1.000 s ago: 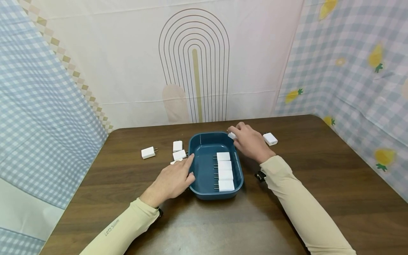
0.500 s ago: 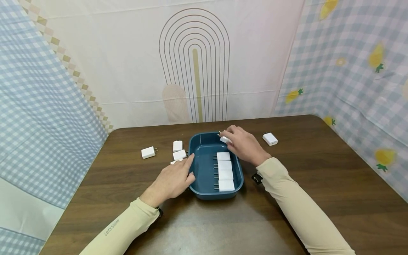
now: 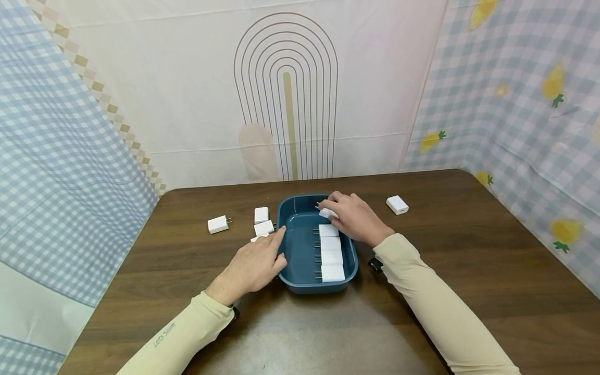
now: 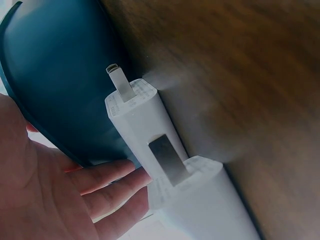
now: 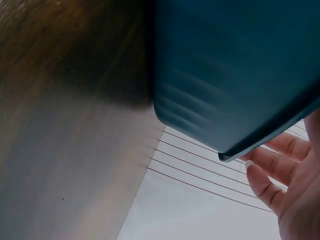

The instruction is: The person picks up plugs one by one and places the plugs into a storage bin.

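A blue plastic bin (image 3: 300, 260) stands mid-table with several white plug-in chargers (image 3: 332, 257) in a column along its right side, prongs facing left. My right hand (image 3: 353, 216) pinches another white charger (image 3: 328, 213) inside the far right part of the bin, just beyond that column. In the right wrist view the bin's wall (image 5: 210, 85) hides that charger. My left hand (image 3: 258, 263) rests at the bin's left rim, index finger straight along it. Close by its fingers, in the left wrist view, chargers (image 4: 142, 125) lie against the bin's outer wall.
Left of the bin, loose chargers (image 3: 261, 214) lie close together, one partly under my left hand. Another charger (image 3: 217, 224) lies farther left, and a single charger (image 3: 397, 204) lies right of the bin. A patterned cloth (image 3: 197, 104) hangs behind the brown wooden table (image 3: 469, 250).
My right hand has brought its charger from over the bin's far right rim leftward and toward me, down into the bin. The left hand has stayed in place.
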`<state>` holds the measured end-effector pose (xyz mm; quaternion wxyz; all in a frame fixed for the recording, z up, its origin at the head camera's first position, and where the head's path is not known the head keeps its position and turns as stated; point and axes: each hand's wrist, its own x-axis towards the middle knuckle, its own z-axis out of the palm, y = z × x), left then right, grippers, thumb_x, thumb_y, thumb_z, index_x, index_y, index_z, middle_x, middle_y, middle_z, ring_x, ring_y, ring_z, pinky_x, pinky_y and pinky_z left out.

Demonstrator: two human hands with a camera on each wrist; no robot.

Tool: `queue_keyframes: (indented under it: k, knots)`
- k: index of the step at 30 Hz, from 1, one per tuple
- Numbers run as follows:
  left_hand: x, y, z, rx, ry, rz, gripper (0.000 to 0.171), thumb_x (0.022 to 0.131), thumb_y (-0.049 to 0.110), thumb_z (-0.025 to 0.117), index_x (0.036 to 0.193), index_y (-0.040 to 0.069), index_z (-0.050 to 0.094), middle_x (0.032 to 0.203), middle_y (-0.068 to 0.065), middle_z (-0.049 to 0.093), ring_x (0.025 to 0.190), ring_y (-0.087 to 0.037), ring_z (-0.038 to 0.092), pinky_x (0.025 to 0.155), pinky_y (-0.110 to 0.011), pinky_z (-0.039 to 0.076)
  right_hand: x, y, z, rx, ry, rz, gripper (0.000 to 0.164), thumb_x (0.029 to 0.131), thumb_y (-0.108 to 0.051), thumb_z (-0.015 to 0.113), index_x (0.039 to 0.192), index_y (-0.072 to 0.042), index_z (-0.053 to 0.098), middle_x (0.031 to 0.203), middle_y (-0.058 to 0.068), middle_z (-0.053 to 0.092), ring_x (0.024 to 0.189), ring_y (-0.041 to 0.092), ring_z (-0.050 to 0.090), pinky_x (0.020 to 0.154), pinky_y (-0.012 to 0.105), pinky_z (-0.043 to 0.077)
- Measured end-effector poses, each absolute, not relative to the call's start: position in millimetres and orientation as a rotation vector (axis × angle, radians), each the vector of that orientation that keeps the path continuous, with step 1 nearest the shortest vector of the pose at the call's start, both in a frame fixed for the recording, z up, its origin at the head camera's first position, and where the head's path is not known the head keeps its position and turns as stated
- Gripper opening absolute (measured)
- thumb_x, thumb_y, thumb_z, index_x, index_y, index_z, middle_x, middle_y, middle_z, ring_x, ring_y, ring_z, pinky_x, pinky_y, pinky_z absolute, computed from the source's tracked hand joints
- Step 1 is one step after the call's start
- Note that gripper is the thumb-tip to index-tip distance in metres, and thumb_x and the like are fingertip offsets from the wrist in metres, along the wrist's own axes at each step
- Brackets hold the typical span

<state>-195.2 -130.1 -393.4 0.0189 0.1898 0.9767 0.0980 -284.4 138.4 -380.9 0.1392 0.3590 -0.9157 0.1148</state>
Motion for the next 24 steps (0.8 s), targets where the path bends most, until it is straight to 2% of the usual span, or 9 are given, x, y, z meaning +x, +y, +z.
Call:
queue_keyframes:
  k: [4,9,14,18,24]
  knots:
    - [-195.5,-130.3,-393.7,0.586,3.035,0.305,0.066,0.101,0.036,0.043,0.160,0.008,0.029,0.157,-0.011,0.047,0.140,-0.032,0.051,0.116,-0.048,0.041,-286.5,137.7,-382.3,1.038,-2.659,0.333,0.033,0.094,-0.011,0.069,0.127,-0.017,0.068,0.121,0.009,0.068,0.103,0.023,0.065,0.080,0.036,0.047]
    - [-195.5,-130.4,-394.2,0.579,3.031,0.306,0.067,0.101,0.036,0.043,0.160,0.009,0.029,0.157,-0.011,0.047,0.141,-0.032,0.050,0.116,-0.048,0.041,-289.8,136.9,-383.8,1.034,-2.691,0.337,0.033,0.093,-0.009,0.071,0.125,-0.018,0.069,0.121,0.008,0.068,0.106,0.023,0.066,0.082,0.038,0.049]
    - [-195.0,-130.6,-393.2,0.578,3.033,0.304,0.066,0.101,0.037,0.043,0.160,0.009,0.029,0.157,-0.011,0.046,0.141,-0.032,0.050,0.116,-0.048,0.041,-291.6,136.4,-382.7,1.033,-2.739,0.329,0.034,0.092,-0.007,0.072,0.125,-0.017,0.069,0.122,0.009,0.068,0.110,0.025,0.065,0.093,0.044,0.054]
    - [-194.8,-130.8,-392.6,0.579,3.034,0.307,0.066,0.101,0.036,0.043,0.160,0.009,0.029,0.157,-0.012,0.047,0.141,-0.032,0.050,0.116,-0.048,0.041,-292.0,134.8,-380.3,1.032,-2.794,0.325,0.037,0.091,-0.005,0.072,0.126,-0.017,0.069,0.126,0.010,0.067,0.116,0.027,0.063,0.102,0.049,0.052]
    - [-194.9,-131.1,-392.8,0.580,3.029,0.315,0.067,0.101,0.037,0.043,0.160,0.008,0.029,0.157,-0.012,0.047,0.141,-0.032,0.050,0.116,-0.048,0.041,-292.2,131.1,-377.4,1.035,-2.841,0.299,0.038,0.091,-0.003,0.072,0.126,-0.017,0.069,0.128,0.010,0.066,0.119,0.028,0.062,0.104,0.049,0.051]
